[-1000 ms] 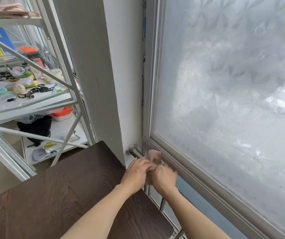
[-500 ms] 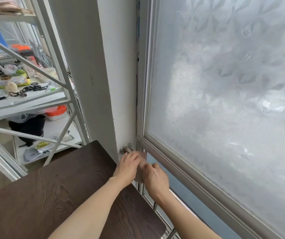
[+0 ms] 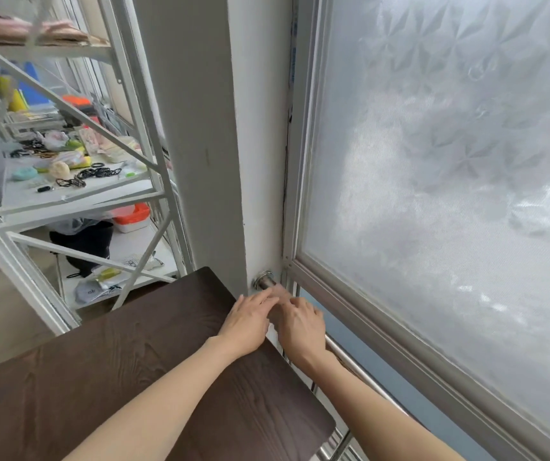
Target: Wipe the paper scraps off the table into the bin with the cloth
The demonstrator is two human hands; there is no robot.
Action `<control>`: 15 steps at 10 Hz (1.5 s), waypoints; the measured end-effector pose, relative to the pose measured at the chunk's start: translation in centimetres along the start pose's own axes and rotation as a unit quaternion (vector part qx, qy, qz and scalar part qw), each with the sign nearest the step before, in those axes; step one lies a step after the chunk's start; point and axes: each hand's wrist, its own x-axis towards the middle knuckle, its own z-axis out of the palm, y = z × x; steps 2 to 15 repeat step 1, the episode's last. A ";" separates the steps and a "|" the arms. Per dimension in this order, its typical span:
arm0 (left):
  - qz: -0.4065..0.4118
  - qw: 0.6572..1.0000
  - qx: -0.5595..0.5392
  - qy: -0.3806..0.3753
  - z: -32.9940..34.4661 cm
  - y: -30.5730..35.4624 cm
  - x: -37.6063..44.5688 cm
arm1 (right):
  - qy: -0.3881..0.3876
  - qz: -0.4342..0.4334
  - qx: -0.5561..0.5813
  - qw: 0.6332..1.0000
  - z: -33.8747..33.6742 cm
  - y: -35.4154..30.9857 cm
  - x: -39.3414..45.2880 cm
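No paper scraps can be seen on the dark wooden counter (image 3: 107, 377); its visible surface is bare, so the wiping seems to be finished, though this is only a judgement. The bin is not in the view, and it cannot be confirmed that the scraps were put into it. What is left appears to be only the putting away of the cloth.

Both hands are held together just past the far corner of the counter, at the metal rail (image 3: 360, 367) which runs below the frosted window (image 3: 450, 178) and ends in a round wall mount (image 3: 263, 280). The left hand (image 3: 247, 322) is laid flat with the fingers stretched toward the mount. The right hand (image 3: 300, 327) is bent over the rail beside it. Only a pale, blurred bit of the cloth (image 3: 278, 289) is seen between the fingertips, close to the mount; its colour and shape cannot be told well. It cannot be told whether the grip of either hand is clenched on the cloth or released.

On the left, a white metal shelf rack (image 3: 77, 197) with small mixed items is standing well apart from the hands.
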 end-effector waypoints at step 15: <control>-0.030 0.996 -0.069 0.047 -3.4 -0.2 -2.9 | 0.028 -0.047 0.034 0.998 -2.3 -3.2 -0.5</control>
